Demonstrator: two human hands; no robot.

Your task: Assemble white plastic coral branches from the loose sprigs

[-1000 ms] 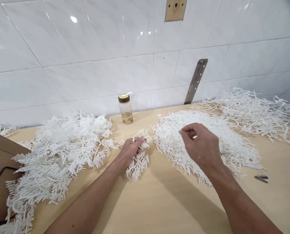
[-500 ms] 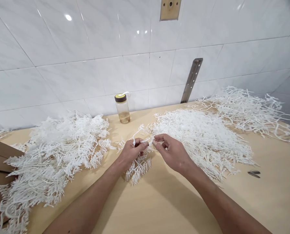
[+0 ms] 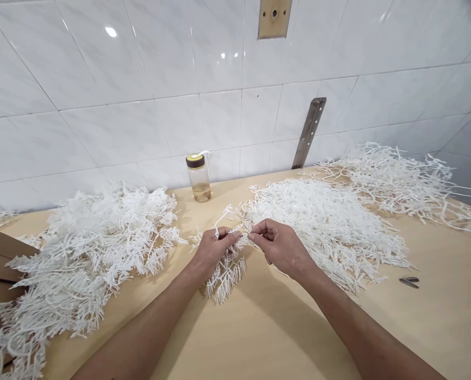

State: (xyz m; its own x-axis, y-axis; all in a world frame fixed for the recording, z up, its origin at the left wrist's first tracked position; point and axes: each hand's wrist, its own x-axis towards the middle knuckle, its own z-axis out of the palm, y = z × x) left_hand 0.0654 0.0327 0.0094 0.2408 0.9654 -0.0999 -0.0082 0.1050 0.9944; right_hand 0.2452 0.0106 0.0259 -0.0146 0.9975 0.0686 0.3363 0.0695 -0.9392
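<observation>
A white branched plastic piece (image 3: 228,278) hangs below my left hand (image 3: 215,250), whose thumb and fingers are closed on it at the middle of the wooden table. One bare stem of it sticks up above the knuckles. My right hand (image 3: 277,245) is just to the right, thumb and index finger pinched at the tip of the piece near my left fingertips. What lies between the right fingertips is too small to make out. A large pile of white feathery branches (image 3: 326,227) lies behind and beside my right hand.
Another big white pile (image 3: 101,253) covers the left side, beside a brown box (image 3: 0,295). Thinner white branches (image 3: 397,179) lie back right. A bottle (image 3: 199,179) with a dark lid stands near the tiled wall. Small metal snips (image 3: 409,282) rest on the table (image 3: 449,316) at right.
The right thumb and index finger have come together in a pinch and moved slightly closer to the left fingertips. My left hand keeps its hold. The view has shifted slightly.
</observation>
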